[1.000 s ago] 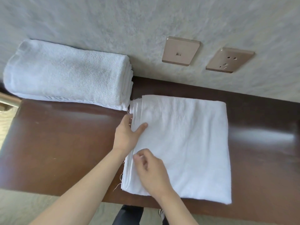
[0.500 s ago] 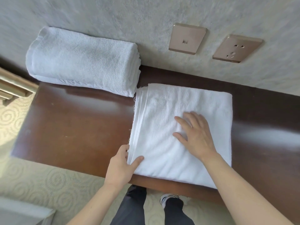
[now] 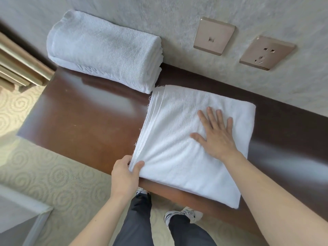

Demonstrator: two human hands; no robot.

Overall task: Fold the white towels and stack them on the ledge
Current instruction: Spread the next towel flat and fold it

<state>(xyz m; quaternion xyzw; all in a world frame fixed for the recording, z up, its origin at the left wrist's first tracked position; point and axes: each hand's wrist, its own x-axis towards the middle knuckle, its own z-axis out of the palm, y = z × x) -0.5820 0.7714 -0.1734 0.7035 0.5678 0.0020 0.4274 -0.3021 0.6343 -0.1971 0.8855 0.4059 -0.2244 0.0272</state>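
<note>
At upper left of the frame we see a thick folded white terry towel [image 3: 104, 50] lying on the dark brown glossy wooden counter [image 3: 85, 118] against the grey textured wall [image 3: 177, 13]. At lower centre our left hand [image 3: 125, 173] pinches the near left corner of a flat folded white towel [image 3: 177, 157], thumb on top. Right of centre our right hand [image 3: 215, 134] lies flat on that towel, fingers spread. At upper right sit two beige wall plates [image 3: 213, 36].
</note>
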